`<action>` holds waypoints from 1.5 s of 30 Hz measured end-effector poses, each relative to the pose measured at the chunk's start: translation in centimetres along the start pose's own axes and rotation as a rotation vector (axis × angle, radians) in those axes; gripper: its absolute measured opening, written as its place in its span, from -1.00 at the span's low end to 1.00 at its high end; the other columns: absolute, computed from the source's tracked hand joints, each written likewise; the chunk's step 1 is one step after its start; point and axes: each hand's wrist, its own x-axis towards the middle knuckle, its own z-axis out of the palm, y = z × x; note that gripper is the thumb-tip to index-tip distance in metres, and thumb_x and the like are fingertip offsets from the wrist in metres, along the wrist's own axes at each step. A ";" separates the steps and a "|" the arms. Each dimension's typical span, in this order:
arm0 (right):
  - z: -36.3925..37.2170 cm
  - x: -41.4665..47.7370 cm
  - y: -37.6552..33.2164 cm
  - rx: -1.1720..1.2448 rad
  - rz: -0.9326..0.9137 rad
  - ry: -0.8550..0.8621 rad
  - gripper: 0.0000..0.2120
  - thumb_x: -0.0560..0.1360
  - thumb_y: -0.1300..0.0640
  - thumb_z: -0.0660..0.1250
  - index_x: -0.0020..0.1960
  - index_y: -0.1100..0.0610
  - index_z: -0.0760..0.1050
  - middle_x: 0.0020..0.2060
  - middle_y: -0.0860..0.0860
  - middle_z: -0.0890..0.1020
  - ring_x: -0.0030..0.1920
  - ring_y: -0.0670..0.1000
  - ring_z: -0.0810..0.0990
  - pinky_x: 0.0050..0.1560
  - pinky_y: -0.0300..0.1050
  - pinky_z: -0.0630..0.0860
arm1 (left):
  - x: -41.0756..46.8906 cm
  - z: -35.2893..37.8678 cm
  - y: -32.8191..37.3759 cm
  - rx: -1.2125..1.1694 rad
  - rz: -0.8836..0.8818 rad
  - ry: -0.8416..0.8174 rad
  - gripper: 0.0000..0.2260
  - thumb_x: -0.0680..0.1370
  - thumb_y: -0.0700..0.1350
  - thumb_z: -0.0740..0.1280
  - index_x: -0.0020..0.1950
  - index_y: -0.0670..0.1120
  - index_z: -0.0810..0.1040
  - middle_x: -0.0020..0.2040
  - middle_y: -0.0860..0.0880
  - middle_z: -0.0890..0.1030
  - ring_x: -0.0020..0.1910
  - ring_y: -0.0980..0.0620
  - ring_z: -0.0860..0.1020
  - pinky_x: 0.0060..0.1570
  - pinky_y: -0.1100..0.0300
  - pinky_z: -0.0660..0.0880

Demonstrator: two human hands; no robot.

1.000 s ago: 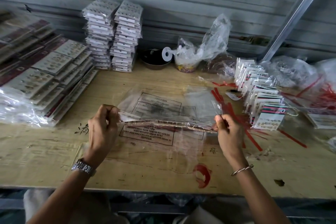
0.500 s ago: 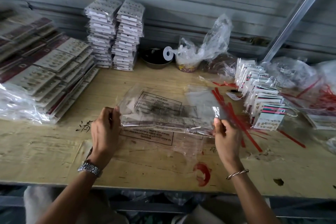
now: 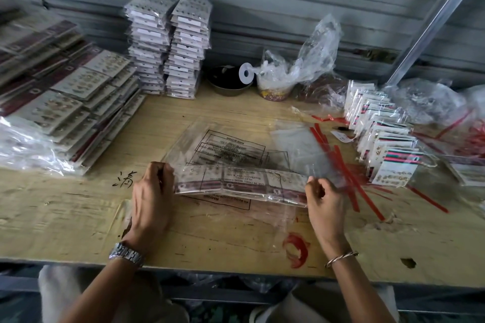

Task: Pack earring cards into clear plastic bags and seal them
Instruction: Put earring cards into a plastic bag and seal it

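A clear plastic bag [image 3: 236,155] with black printed warning text lies on the wooden table [image 3: 78,217], holding a row of earring cards [image 3: 241,183] with maroon strips. My left hand [image 3: 152,191] pinches the bag's left end and my right hand [image 3: 322,199] pinches its right end, both at the near edge. More empty clear bags [image 3: 296,144] lie beneath and behind it.
Packed card stacks [image 3: 168,44] stand at the back. Larger card sheets [image 3: 65,102] pile up left. A row of small bagged cards [image 3: 383,139] and red strips [image 3: 341,162] lie right. A dark bowl [image 3: 228,81] and crumpled bags [image 3: 301,60] sit behind.
The bag with cards was held up edge-on above the table; both hands have lowered it and tipped it flatter onto the pile of bags.
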 end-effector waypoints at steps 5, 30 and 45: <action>0.1 0.0 0.5 -0.011 0.004 0.025 -0.64 0.61 0.03 0.23 -0.30 0.19 0.44 -0.55 -0.04 0.48 -0.54 -0.09 0.52 -0.58 -0.08 0.42 | 0.2 0.1 -0.5 0.095 -0.045 0.025 -0.81 0.65 -0.06 0.17 -0.13 -0.08 0.44 -0.43 0.04 0.47 -0.54 0.07 0.41 -0.56 0.19 0.29; 0.7 0.2 0.1 -0.277 0.069 -0.053 -0.70 0.51 0.26 0.34 -0.39 0.18 0.42 -0.56 0.03 0.41 -0.58 -0.10 0.27 -0.55 -0.25 0.14 | 0.4 -0.8 -0.3 0.363 -0.190 -0.150 -0.75 0.61 -0.07 0.24 -0.21 -0.12 0.56 -0.42 -0.04 0.51 -0.52 0.00 0.42 -0.52 0.25 0.17; 0.0 2.2 -1.4 -0.380 0.287 -0.335 -0.70 0.46 0.13 0.37 -0.41 0.17 0.44 -0.47 0.10 0.60 -0.40 0.11 0.59 -0.40 -0.12 0.44 | 2.5 -0.4 0.3 0.575 -0.248 -0.363 -0.67 0.65 -0.04 0.21 -0.32 -0.06 0.44 -0.46 0.04 0.44 -0.52 0.13 0.40 -0.44 0.28 0.31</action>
